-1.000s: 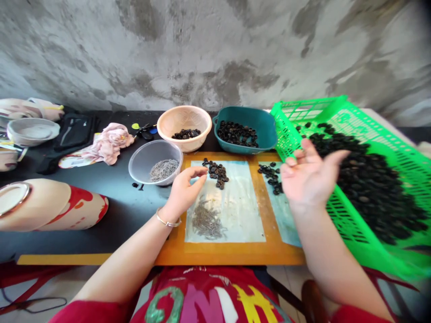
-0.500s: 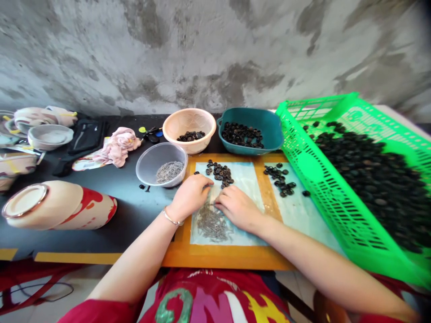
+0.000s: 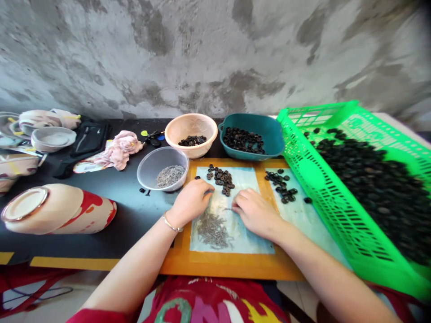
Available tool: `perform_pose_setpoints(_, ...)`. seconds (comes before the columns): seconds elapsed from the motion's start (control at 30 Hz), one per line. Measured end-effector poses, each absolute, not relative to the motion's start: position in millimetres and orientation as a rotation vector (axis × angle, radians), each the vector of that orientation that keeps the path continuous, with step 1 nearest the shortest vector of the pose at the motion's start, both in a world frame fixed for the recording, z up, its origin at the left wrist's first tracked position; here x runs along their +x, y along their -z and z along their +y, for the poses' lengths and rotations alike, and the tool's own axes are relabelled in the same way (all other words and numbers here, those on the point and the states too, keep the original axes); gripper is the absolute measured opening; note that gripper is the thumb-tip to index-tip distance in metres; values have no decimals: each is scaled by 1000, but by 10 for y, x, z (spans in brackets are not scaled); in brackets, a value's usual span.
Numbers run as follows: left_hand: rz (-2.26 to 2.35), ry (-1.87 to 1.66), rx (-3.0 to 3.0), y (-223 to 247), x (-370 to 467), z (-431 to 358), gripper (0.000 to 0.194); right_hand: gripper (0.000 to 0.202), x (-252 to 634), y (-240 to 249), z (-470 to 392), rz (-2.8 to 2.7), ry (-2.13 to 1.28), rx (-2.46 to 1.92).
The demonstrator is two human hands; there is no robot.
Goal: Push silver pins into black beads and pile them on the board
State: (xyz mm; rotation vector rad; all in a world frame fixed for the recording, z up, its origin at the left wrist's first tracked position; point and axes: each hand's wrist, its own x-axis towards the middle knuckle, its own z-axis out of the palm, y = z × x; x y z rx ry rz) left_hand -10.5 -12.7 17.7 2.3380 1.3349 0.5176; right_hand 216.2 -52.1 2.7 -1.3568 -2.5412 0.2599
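My left hand (image 3: pixel 191 202) is closed, with a small dark round piece (image 3: pixel 209 190) pinched between thumb and fingers. To its right, my right hand (image 3: pixel 254 211) is closed on a thin metal pin (image 3: pixel 228 209), which points left from the fingertips. Both hands are over a pale blue sheet (image 3: pixel 249 237), apart from each other. Just below and between them lies a loose pile of metal pins (image 3: pixel 213 229). Beyond the fingers sits a cluster of small black round pieces (image 3: pixel 222 177), some with holes in the middle.
A clear bowl (image 3: pixel 144 172) holds more pins. Behind stand a peach bowl (image 3: pixel 168 134) and a teal basin (image 3: pixel 272 134) with black pieces. A green basket (image 3: pixel 313 179) full of them fills the right. A tumbler (image 3: pixel 67 210) lies left, near a pink cloth (image 3: pixel 123 148).
My right hand has moved right, away from my left hand, and the pin in its fingers now shows. My left hand stays about where it was. The whole view has shifted slightly.
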Motion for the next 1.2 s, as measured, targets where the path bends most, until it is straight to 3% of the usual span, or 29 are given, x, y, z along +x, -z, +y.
perform_pose_setpoints(0.2, 1321, -529, 2353, -141, -83, -148, 18, 4, 2203, -116, -538, -2521, -372, -1422)
perform_pose_setpoints(0.63, 1317, -583, 2338, -83, -61, -149, 20, 14, 1912, 70, -606, -2561, -346, -1078)
perform_pose_setpoints(1.2, 1256, -645, 2412, 22, 30, -176, 19, 14, 2056, 63, -559, -2594, -281, -1138)
